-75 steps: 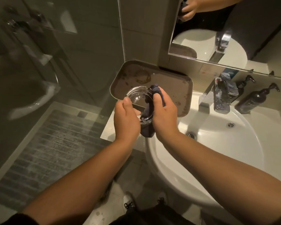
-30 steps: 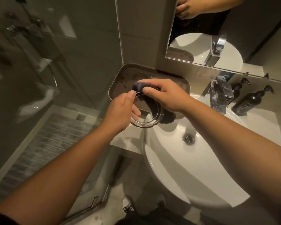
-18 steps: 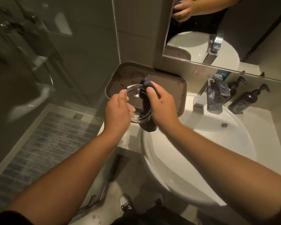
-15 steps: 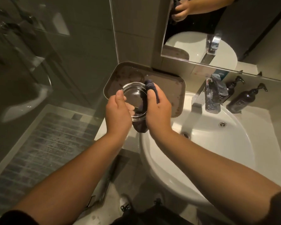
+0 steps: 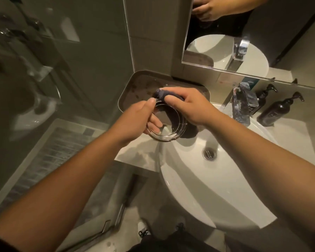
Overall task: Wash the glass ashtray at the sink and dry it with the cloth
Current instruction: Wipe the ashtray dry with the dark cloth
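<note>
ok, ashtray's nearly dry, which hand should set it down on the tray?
Left, probably. The left hand grips the ashtray by its rim, bearing it alone, close to the tray. The right hand is shut on the cloth, so it cannot take the glass.

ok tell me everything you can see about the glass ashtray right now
The glass ashtray is round, clear and thick-walled, with a low rim that catches the light. It is held in the air, tilted, over the left edge of the white sink and in front of the brown tray. The left hand grips its left rim, with fingers showing through the glass. The right hand presses the dark cloth over its far rim and into the bowl. Whether it is still wet cannot be told.
</note>
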